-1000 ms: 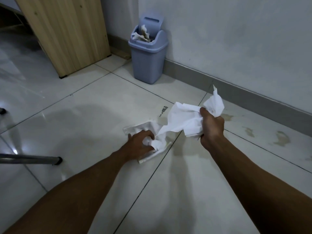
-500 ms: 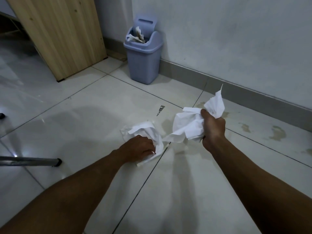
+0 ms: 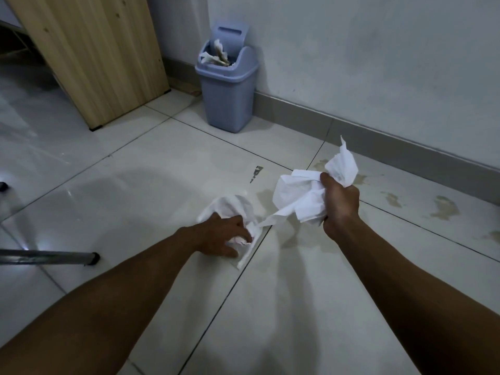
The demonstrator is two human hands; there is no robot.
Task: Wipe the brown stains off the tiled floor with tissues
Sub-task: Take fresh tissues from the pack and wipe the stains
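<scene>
Pale glossy tiles make up the floor (image 3: pixel 113 190), which runs to a grey skirting board under a light wall (image 3: pixel 365 58). Brown stains (image 3: pixel 443 208) lie on the tiles near the skirting on the right, with a fainter smear (image 3: pixel 266 197) between the two hands and a small dark mark (image 3: pixel 256 173) just beyond it. The left hand (image 3: pixel 224 235) is down on the floor, its fingers curled into a crumpled white tissue (image 3: pixel 235 209) that rests on the tile beside a grout line. The right hand (image 3: pixel 339 204) is raised off the floor and clenched round a second bunched tissue (image 3: pixel 300 193), one corner sticking up above the fist and a strip trailing down toward the left hand's wad; whether the two tissues join cannot be told. The hands are apart, near each other. Against the wall stands a blue-grey bin (image 3: pixel 228 87) with its swing lid tipped up and used paper showing in the opening. To its left is a light wooden panel (image 3: pixel 94 50), and a metal bar (image 3: pixel 46 257) with a dark end cap lies at the left edge.
</scene>
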